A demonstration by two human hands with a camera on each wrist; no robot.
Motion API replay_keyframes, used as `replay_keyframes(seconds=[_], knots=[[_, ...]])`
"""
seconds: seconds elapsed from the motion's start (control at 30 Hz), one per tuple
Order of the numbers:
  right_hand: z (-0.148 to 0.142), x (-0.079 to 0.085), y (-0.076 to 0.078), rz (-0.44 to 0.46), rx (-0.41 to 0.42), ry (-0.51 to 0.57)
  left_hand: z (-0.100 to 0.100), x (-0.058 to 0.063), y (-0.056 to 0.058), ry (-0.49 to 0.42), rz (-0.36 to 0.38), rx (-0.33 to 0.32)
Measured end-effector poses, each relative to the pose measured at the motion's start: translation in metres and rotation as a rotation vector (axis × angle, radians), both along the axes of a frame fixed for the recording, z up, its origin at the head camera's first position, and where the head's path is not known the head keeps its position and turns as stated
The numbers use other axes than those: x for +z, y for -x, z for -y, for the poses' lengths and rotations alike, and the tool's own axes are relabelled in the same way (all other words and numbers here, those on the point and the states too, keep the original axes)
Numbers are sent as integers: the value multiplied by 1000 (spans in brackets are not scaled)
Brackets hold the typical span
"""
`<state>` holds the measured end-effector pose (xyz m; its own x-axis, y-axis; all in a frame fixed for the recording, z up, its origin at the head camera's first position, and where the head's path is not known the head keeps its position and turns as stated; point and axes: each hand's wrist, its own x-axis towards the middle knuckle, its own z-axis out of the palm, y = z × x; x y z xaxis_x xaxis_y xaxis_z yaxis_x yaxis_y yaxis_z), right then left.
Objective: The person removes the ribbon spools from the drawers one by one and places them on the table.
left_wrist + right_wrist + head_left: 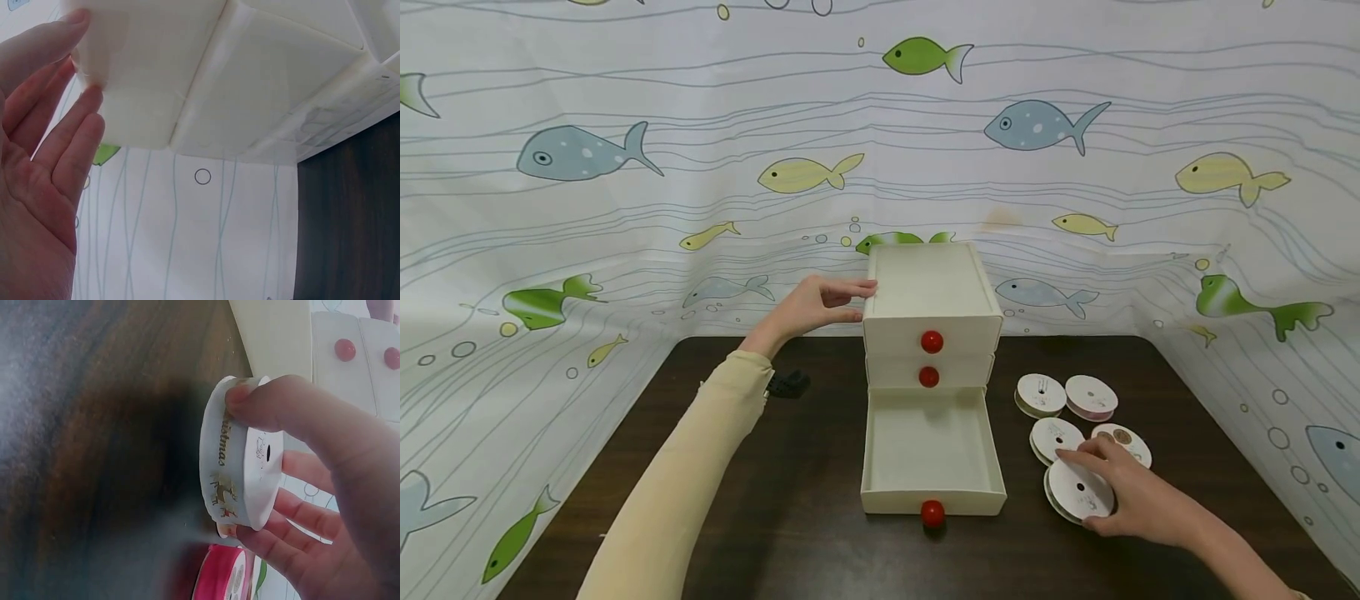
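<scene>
A white box with three stacked drawers (931, 292) stands mid-table, a red ball knob on each drawer. The bottom drawer (925, 442) is pulled out and bare inside. My left hand (820, 304) touches the upper left side of the box with extended fingers; in the left wrist view its fingertips (94, 95) rest at the box's edge. My right hand (1138, 492) grips a ribbon spool (1081, 490) by its rim, thumb on one side and fingers on the other. Gold "Christmas" lettering shows on this spool's pale ribbon (222, 447) in the right wrist view.
Several more ribbon spools lie right of the drawers: two at the back (1041, 393), (1091, 395), one (1057, 437) behind the held spool, and another (1131, 446) partly behind my hand. A red ribbon spool (220, 575) shows low in the right wrist view. Fish-patterned cloth (797, 233) surrounds the dark table.
</scene>
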<state>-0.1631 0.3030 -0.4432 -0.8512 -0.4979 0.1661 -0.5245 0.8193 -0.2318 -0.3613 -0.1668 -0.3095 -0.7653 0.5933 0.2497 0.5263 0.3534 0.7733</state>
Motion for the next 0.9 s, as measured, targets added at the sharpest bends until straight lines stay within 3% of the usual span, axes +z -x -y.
replay_keyframes(seconds=[0.1,0.33,0.6,0.9], knots=[[1,-3,-3,14,2,0,0,-1,1,-9,2,0],[0,-7,-9,160,-65,-3,0,-1,1,-19,5,-11],[-3,-7,-10,163,-77,-4,0,-2,1,-20,8,-9],[-7,-2,-7,258,-67,14,-1,-1,0,-3,12,7]])
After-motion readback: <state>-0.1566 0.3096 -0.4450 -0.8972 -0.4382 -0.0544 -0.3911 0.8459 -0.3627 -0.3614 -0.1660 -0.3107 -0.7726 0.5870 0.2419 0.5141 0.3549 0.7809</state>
